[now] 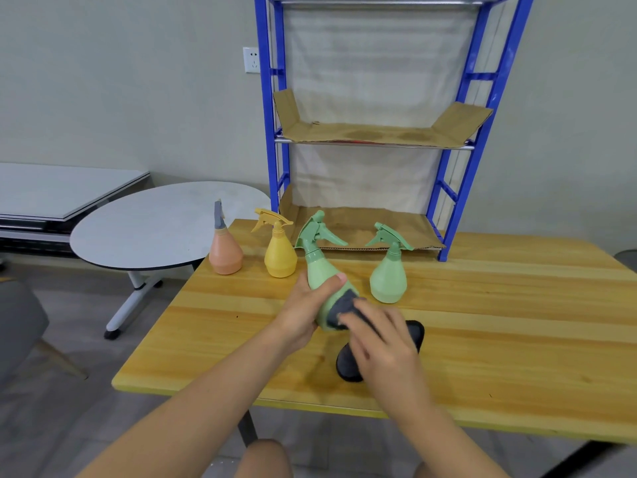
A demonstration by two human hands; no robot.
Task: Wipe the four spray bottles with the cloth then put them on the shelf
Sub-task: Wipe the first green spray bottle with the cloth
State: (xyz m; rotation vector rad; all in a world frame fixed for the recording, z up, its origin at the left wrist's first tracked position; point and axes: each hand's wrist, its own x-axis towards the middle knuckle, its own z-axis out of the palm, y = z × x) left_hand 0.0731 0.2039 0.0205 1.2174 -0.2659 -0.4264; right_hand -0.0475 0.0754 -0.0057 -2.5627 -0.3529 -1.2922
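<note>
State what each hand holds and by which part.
Left hand grips the tilted green spray bottle around its body. Right hand holds the dark cloth against the bottle's base.

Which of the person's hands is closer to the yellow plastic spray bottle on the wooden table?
The left hand. It grips a green bottle just right of the yellow spray bottle; the right hand, holding the dark cloth, is farther right.

A round grey table (162,222) stands below a wall socket (251,59).
</note>
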